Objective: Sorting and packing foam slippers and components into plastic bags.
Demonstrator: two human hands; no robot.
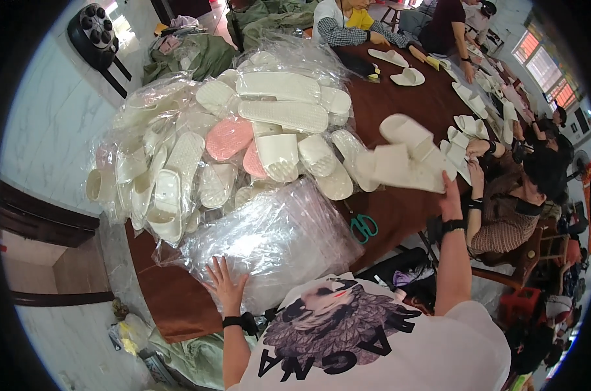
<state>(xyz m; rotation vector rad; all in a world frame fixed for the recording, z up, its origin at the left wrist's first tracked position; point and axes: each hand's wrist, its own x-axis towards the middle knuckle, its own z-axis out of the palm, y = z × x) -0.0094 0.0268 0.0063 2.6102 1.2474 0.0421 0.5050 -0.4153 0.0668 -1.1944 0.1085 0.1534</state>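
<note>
My left hand (225, 285) lies with fingers spread on a stack of clear plastic bags (295, 234) near the table's front edge. Out to the right, my right hand (450, 197) grips a pair of cream slide slippers (399, 166) by one end, above the brown tabletop. The held pair is slightly blurred. Beyond the bags rises a heap of cream slippers (282, 116) wrapped in clear plastic, with a few pink slippers (229, 138) among them. Teal-handled scissors (364, 228) rest beside the right edge of the bag stack.
A brown cloth (399, 94) covers the table. A seated co-worker (504, 202) is close on my right, near more cream slippers (468, 127). Across the table another co-worker (354, 26) reaches toward loose slippers (407, 77). Green sacks (197, 55) stand behind the heap.
</note>
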